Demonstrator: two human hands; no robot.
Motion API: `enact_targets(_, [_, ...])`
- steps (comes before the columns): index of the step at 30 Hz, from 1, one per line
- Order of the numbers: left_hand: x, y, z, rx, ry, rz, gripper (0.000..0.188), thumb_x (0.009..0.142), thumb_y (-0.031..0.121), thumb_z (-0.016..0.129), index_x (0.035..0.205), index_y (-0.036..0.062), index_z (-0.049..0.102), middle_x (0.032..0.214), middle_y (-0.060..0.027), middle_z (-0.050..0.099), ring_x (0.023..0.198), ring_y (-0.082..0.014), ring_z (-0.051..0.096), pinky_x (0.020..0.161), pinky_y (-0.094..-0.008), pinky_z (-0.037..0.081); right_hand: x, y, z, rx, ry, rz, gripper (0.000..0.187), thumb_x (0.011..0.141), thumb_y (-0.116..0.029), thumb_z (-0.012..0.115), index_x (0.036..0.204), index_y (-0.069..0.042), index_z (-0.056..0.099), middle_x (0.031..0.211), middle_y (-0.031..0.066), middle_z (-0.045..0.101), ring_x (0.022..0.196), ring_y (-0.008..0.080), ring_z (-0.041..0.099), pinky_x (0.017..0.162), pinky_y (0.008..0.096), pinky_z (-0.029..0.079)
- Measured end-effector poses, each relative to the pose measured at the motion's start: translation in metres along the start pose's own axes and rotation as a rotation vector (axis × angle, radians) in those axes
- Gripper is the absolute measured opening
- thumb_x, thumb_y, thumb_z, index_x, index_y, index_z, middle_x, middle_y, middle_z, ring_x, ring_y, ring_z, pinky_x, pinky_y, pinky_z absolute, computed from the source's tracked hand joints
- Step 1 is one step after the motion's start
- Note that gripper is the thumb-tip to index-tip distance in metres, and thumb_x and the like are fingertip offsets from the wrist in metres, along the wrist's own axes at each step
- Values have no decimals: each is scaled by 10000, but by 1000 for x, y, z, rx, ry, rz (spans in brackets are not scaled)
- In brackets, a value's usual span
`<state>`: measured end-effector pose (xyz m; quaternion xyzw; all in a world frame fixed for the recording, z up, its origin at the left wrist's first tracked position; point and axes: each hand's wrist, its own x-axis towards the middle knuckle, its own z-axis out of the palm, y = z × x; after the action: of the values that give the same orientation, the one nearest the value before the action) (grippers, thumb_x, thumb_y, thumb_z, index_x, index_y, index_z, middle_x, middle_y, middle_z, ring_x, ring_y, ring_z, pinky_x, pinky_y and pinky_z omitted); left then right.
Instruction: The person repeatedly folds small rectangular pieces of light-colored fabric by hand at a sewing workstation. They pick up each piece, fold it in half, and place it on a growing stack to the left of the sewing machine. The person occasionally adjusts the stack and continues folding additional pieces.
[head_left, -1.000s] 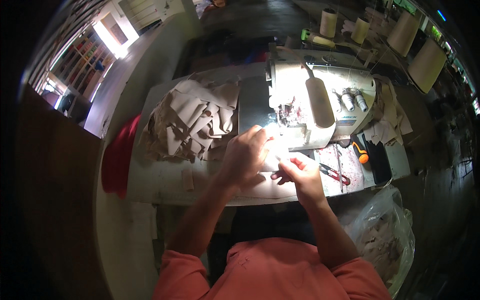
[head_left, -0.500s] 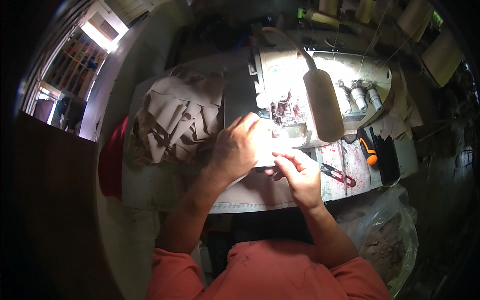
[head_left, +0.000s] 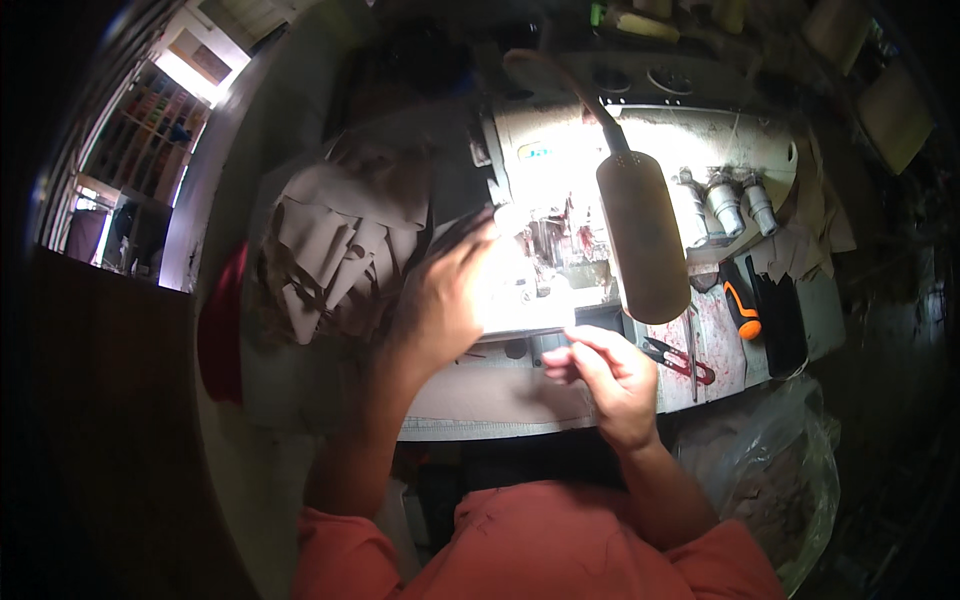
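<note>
Plenty of glare on this one, so salt to taste: reading the view as a clock, the left hand (head_left: 442, 308) sits just toward nine from the middle, beside the lit front of the sewing machine (head_left: 560, 165) up at one, and it's so blurred I can't tell if its fingers are spread or gripping. Out at four is the right hand (head_left: 618, 385), thumb and forefinger close together at the tips, but whether they pinch anything I honestly can't tell. What looks like a flat piece of cloth (head_left: 485, 388) lies at six near the table's front edge (head_left: 470, 431), with the big heap of cloth (head_left: 350, 235) over at ten. I'd go with a light touch, hands level, guiding cloth rather than tugging it, fingertips well clear of the machine's metal working parts (head_left: 562, 238). Imo tilting the lamp (head_left: 645, 240) at two a bit would cut the dazzle, and mind the snips (head_left: 676, 360) between three and four, just beyond the right hand
</note>
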<state>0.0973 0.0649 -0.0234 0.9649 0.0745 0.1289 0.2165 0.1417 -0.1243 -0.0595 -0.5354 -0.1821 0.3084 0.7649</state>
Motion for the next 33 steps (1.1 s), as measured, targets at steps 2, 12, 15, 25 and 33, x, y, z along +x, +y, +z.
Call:
enact_targets(2, [18, -2, -6, 162, -209, -139, 330, 692, 63, 487, 1017, 3, 496, 1056, -187, 504, 925, -285, 530, 775, -356, 439, -12, 3, -16, 21, 45, 97, 182, 835, -25, 441, 990, 50, 502, 810, 129, 599, 691, 133, 577, 652, 230, 471])
enact_targets(12, [8, -23, -53, 38, 115, -420, 301, 780, 116, 497, 1076, 64, 493, 1074, -128, 516, 939, -290, 515, 775, -319, 426, -16, 2, -20, -1170, -53, -136, 110, 696, -89, 572, 694, 9, 522, 671, 163, 560, 642, 332, 536, 577, 381, 414])
enact_targets(15, [-61, -32, -60, -60, 627, -64, 220, 793, 65, 512, 1011, 36, 508, 962, -130, 557, 903, -250, 542, 766, -319, 429, -21, 8, -28, -1174, -37, -77, 123, 694, -104, 582, 701, 5, 526, 679, 165, 561, 640, 330, 539, 574, 380, 414])
enact_targets(25, [-221, -97, -7, 222, 454, -950, 309, 764, 265, 555, 902, -10, 527, 838, -174, 559, 819, -346, 525, 699, -410, 413, -17, 21, -17, -1391, -132, -229, 161, 683, -140, 596, 643, -5, 519, 610, 170, 543, 602, 342, 529, 561, 411, 412])
enact_targets(33, [-228, -102, 11, -224, 627, -857, 249, 744, 239, 583, 747, 1, 511, 700, -106, 515, 621, -207, 501, 593, -334, 423, -21, 17, -30, -910, 5, -16, 129, 699, -38, 563, 621, -6, 466, 532, 58, 480, 472, 151, 490, 441, 281, 388])
